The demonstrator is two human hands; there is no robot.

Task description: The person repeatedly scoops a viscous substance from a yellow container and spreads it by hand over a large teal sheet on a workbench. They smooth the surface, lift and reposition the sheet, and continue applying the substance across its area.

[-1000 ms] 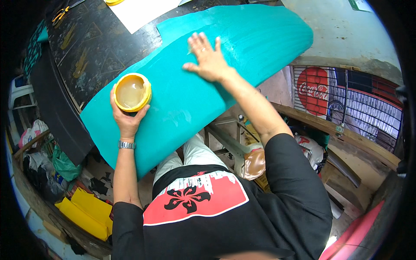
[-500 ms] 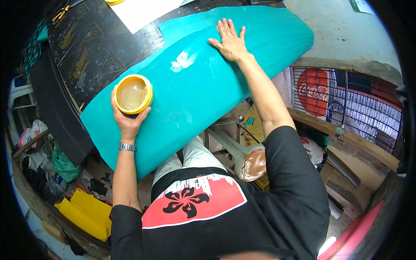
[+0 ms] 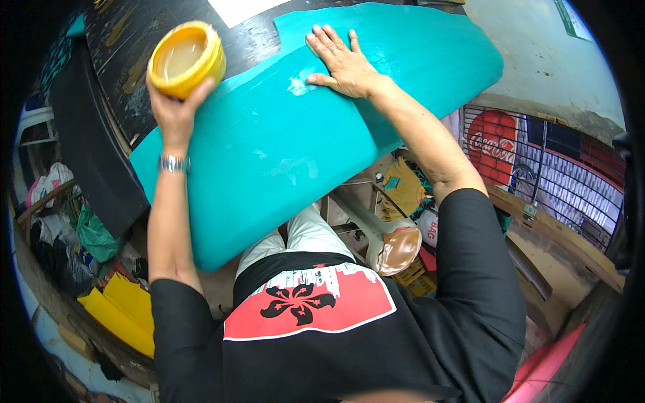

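Note:
My left hand (image 3: 176,107) is wrapped round a yellow tub (image 3: 213,67), which is tilted a little and holds a pale, cloudy substance (image 3: 180,59). The tub is over the far left edge of a large teal sheet (image 3: 269,141). My right hand (image 3: 341,66) lies on the sheet's far part, palm down with fingers spread. Beside its thumb is a whitish wet smear (image 3: 301,82), and a fainter patch (image 3: 294,169) shows nearer to me. The sheet drapes over the table's near edge towards my lap.
The sheet lies on a dark, marked table (image 3: 248,43), with a white sheet (image 3: 235,9) at its far edge. Black material (image 3: 84,134) hangs at the left. On the floor are bags (image 3: 97,235) and folded yellow material (image 3: 121,312). A stool (image 3: 400,250) stands right of my legs.
My left hand has carried the tub away from me and slightly left. My right hand has slid left across the teal sheet, nearer the whitish smear. The whole view has shifted a little.

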